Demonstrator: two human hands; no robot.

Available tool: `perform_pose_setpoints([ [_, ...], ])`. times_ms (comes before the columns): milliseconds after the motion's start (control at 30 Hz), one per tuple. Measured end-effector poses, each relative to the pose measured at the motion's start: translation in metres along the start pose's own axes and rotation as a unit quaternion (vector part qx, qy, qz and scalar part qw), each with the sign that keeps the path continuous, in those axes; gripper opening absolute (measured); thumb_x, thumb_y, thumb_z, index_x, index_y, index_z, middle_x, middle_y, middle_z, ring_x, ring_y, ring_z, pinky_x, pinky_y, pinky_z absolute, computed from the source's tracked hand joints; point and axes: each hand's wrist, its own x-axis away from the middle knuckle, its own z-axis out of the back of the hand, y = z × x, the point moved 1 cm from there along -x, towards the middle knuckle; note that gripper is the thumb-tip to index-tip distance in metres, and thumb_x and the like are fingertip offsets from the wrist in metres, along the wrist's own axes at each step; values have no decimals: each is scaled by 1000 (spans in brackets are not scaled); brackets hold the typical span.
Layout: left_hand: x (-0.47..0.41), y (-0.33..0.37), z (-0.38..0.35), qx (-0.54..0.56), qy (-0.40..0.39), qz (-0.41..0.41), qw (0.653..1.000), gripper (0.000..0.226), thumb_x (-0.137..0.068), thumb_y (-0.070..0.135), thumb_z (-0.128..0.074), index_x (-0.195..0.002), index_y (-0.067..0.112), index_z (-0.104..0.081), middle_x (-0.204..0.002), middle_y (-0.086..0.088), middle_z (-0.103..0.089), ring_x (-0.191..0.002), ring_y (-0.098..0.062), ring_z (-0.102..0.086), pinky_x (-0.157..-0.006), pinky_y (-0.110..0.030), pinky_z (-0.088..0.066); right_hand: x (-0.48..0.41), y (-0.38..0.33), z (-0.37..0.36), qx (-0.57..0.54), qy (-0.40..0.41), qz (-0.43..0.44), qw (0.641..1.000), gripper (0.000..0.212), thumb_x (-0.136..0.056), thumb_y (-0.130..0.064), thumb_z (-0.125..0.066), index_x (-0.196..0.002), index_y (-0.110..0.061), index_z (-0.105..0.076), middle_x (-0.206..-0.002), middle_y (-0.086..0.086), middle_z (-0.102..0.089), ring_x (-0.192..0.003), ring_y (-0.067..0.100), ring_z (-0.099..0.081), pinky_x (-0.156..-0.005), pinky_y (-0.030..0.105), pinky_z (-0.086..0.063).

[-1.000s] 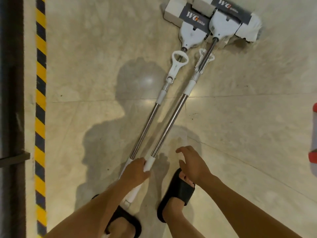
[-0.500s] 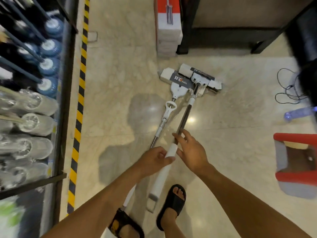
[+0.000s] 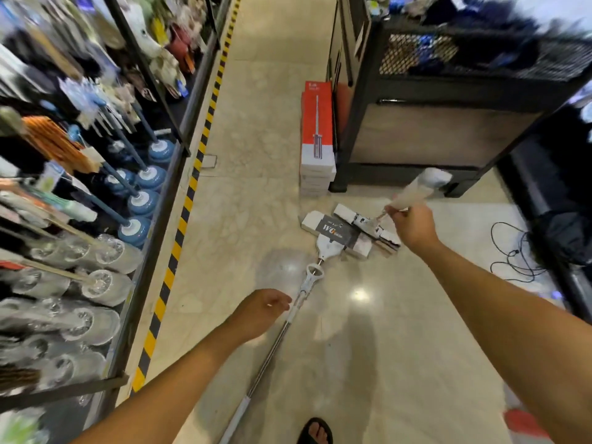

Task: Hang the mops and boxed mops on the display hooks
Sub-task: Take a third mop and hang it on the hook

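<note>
Your right hand [image 3: 413, 225] clamps the raised mop [image 3: 423, 187], left hand [image 3: 262, 312] loosely curled and empty; steady the shaft with it before swinging toward the left rack [image 3: 161, 203].

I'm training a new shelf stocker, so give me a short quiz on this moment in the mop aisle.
1. True or false: the left hand grips the mop lying on the floor.
2. Where is the stack of boxed mops? A) on the floor beside the black shelf unit; B) on a display hook; C) in the person's arms.
3. Which hand holds the raised mop handle?
Key: 1 false; 2 A; 3 the right hand.
</note>
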Motion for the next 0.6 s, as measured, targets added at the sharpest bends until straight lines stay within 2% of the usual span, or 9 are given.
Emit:
perform_pose_setpoints([
  [67, 6, 9, 8, -36, 14, -9, 999, 20, -103, 18, -59, -111, 21, -77, -104, 11, -75, -108, -13, -70, -105, -35, -52, -23, -11, 35, -12, 8, -19, 1000, 22, -99, -21, -67, -116, -7, -68, -109, 13, -68, -108, 38, -65, -83, 35, -45],
  [200, 15, 47, 12, -57, 34, -29, 997, 21, -102, 18, -60, -115, 23, -76, -117, 8, -74, -111, -11, -68, -103, -31, -53, -38, -47, 101, -19, -6, 5, 1000, 19, -94, -24, -74, -108, -12, -68, -106, 15, -72, -104, 36, -70, -95, 52, -57],
  [300, 21, 93, 10, -68, 31, -76, 994, 23, -102, 17, -60, -117, 22, -76, -119, 7, -74, -112, -12, -68, -104, -33, -52, -30, -89, 151, -23, -28, 26, 999, 22, -96, -24, -72, -110, -8, -65, -106, 15, -72, -97, 30, -72, -89, 45, -61],
  [400, 30, 148, 7, -74, 18, -124, 989, 26, -101, 20, -64, -126, 22, -72, -127, 5, -72, -118, -13, -68, -102, -28, -53, -18, -128, 198, -21, -59, 41, 997, 26, -96, -24, -72, -112, -5, -65, -106, 16, -71, -92, 28, -74, -84, 44, -65],
  [500, 44, 205, 7, -59, 17, -167, 984, 35, -99, 22, -68, -134, 21, -67, -136, -1, -67, -119, -18, -67, -102, -35, -56, 6, -165, 241, -25, -79, 84, 993, 25, -97, -21, -71, -113, -3, -64, -103, 17, -71, -84, 24, -75, -75, 35, -66],
  [600, 64, 259, 9, -55, 17, -201, 978, 51, -100, 32, -68, -148, 21, -54, -150, 0, -57, -135, -17, -55, -114, -36, -46, 39, -204, 276, -11, -108, 138, 985, 24, -99, -21, -68, -111, -1, -63, -89, 14, -71, -82, 29, -74, -79, 42, -66],
])
